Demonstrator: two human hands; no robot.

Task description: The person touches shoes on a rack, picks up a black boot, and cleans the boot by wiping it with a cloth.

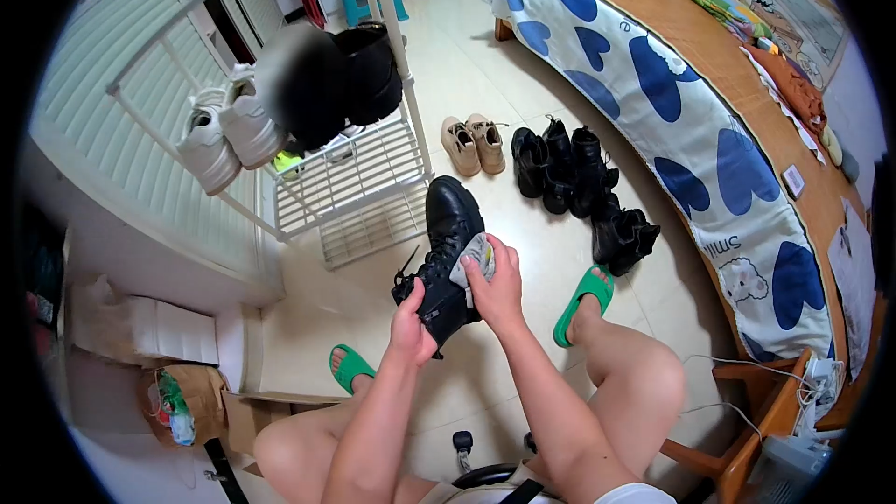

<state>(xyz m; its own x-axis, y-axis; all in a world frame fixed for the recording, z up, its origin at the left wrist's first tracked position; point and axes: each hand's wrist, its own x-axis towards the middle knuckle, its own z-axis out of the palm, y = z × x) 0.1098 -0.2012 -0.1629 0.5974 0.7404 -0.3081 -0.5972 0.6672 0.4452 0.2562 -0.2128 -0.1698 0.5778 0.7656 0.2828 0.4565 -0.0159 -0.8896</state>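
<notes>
A black lace-up boot (454, 215) is held up in front of me over the floor, toe pointing away. My left hand (411, 325) grips it near the ankle and heel, with a loose lace beside the fingers. In my right hand (496, 287) is a crumpled greyish-white cloth (473, 259), pinched and pressed against the boot's side. The fingers of that hand are closed on the cloth. Part of the boot's shaft is hidden by my hands.
A white shoe rack (359, 189) at left carries white sneakers (207, 142) and black footwear (373, 75). Beige shoes (473, 143) and several black boots (560, 168) stand on the floor beside the bed (607, 65). A paper bag (210, 392) and a wooden chair (747, 439) flank me.
</notes>
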